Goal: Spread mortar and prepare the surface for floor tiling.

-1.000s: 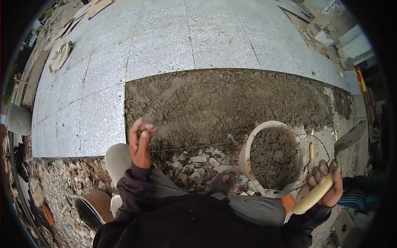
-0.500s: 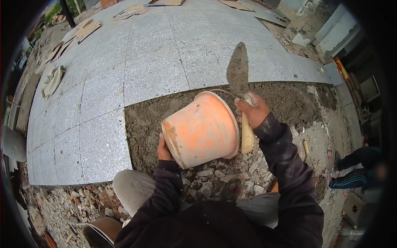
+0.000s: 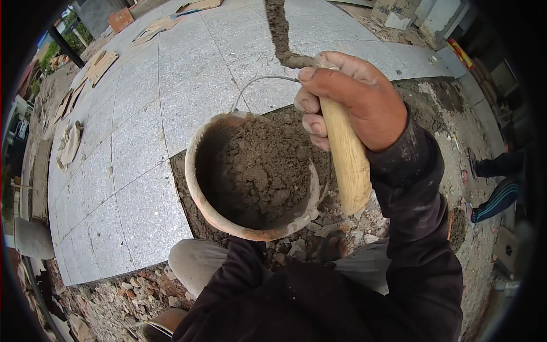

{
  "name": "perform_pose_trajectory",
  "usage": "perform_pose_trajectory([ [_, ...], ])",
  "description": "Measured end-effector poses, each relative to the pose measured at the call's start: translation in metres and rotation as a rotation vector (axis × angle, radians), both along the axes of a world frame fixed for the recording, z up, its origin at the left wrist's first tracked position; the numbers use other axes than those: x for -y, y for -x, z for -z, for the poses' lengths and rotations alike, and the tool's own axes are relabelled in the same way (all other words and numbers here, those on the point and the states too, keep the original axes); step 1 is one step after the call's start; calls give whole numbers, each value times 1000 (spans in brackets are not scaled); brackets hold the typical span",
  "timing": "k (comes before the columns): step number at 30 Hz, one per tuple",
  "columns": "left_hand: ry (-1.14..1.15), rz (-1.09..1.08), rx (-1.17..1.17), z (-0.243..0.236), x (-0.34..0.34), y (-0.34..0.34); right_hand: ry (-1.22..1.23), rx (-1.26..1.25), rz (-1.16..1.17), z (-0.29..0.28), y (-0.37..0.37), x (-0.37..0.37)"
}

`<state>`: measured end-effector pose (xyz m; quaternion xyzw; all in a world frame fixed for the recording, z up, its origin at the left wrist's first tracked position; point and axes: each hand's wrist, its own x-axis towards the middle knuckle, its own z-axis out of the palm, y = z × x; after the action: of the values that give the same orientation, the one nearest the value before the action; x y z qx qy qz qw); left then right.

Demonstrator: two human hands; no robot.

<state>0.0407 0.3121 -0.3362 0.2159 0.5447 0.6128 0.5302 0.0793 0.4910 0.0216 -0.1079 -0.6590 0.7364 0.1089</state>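
Observation:
My right hand (image 3: 356,94) grips the pale wooden handle of a mortar-caked trowel (image 3: 279,37), its blade pointing away from me. A bucket (image 3: 199,196) stained orange and white is tilted with its mouth toward me, and grey-brown mortar (image 3: 256,165) shows inside. Part of its far right rim is hard to tell from the mortar. The bucket's wire handle (image 3: 259,78) arcs up to my right fingers; whether they hold it is unclear. My left forearm (image 3: 245,259) runs under the bucket, which hides the hand supporting it. Behind lies a mortar bed (image 3: 290,117).
Speckled grey tiles (image 3: 142,211) border the bed on the left and far side. Rubble (image 3: 142,299) lies around my knees, with another bucket (image 3: 165,322) at lower left. Cardboard pieces (image 3: 99,68) and a cloth (image 3: 70,145) rest to the left. Another person's legs (image 3: 496,196) are at right.
The bucket has swung from lying sideways to mouth toward me, revealing mortar inside. My right hand and trowel have come up closer to the camera. My left hand has gone out of sight beneath the bucket.

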Motion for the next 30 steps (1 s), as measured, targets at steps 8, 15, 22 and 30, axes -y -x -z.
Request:
perform_pose_trajectory([
  [8,430,380,-358,46,-61,-31,-150,77,540,-13,-145,-58],
  [15,123,269,-758,-62,-30,4,-950,468,811,131,-242,-192],
  [22,316,110,-1060,-36,-51,60,-973,813,1012,244,-318,-233],
  [30,561,21,-1451,25,-122,66,-1437,832,786,207,-318,-223],
])
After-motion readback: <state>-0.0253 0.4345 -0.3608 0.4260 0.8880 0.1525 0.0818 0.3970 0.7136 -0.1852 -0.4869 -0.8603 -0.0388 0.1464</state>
